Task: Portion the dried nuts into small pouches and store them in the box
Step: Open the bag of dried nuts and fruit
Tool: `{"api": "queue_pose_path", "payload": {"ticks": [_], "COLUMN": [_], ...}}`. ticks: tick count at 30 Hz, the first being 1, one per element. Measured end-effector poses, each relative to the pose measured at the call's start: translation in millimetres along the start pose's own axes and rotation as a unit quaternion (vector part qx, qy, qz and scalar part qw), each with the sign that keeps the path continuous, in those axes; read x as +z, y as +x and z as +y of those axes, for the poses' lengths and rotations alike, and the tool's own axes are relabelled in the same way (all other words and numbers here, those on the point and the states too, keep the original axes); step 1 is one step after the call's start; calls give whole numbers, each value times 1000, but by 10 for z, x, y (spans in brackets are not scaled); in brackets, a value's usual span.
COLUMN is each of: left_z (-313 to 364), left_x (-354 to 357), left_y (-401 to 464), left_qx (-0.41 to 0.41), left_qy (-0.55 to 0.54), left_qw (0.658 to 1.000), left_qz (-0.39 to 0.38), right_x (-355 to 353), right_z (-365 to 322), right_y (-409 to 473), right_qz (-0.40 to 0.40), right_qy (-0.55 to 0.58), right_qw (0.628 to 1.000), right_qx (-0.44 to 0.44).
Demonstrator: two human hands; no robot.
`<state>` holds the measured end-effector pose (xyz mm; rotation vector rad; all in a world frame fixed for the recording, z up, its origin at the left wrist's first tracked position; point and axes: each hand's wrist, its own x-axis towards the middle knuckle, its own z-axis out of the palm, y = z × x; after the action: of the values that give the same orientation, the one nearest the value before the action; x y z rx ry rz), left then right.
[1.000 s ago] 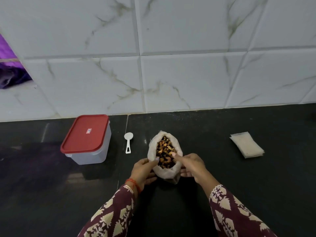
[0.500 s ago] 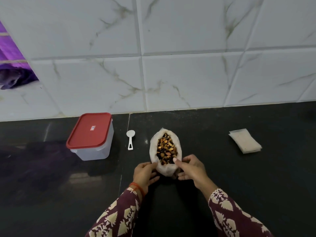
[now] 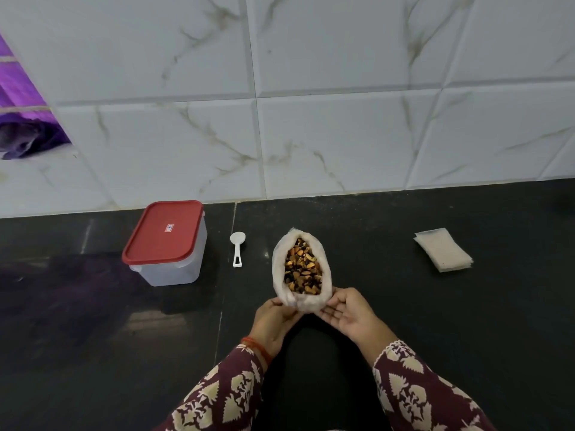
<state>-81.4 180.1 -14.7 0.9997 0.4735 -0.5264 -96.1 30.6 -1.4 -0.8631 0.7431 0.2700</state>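
Observation:
An open white bag of dried nuts (image 3: pixel 281 275) stands on the black counter, its mouth rolled wide so the brown nuts (image 3: pixel 302 269) show. My left hand (image 3: pixel 273 321) holds the bag's near left bottom, thumb on the side and fingers curled in against it. My right hand (image 3: pixel 351 315) lies palm up at the near right bottom, its straight fingers touching the bag. A clear box with a shut red lid (image 3: pixel 166 233) stands to the left. A stack of small flat pouches (image 3: pixel 443 248) lies to the right.
A small white plastic scoop (image 3: pixel 237 248) lies between the box and the bag. A marble-tiled wall (image 3: pixel 311 119) rises behind the counter (image 3: pixel 435 321). Something purple (image 3: pixel 21 132) shows at the far left edge.
Both hands have slid down from the bag's rim to its near bottom. The view has shifted a little to the left.

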Motion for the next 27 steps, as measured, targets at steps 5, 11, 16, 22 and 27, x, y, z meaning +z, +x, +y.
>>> {"api": "queue_pose_path", "payload": {"ticks": [5, 11, 16, 22, 27], "left_z": [56, 191, 289, 304, 419], "left_x": [-92, -12, -1, -145, 23], "left_y": [47, 168, 120, 249, 347], "left_qx": [75, 53, -49, 70, 124], "left_qy": [164, 92, -44, 186, 359], "left_qw": [980, 990, 997, 968, 907], "left_qz": [87, 90, 31, 154, 180], "right_x": [-8, 102, 47, 4, 175], "right_z": [-49, -104, -107, -189, -282], "right_y": [64, 109, 52, 178, 394], "right_qz": [110, 30, 33, 152, 139], "right_qy": [-239, -70, 46, -339, -487], "right_qw": [958, 997, 998, 923, 846], "right_qx": [-110, -25, 34, -103, -169]}}
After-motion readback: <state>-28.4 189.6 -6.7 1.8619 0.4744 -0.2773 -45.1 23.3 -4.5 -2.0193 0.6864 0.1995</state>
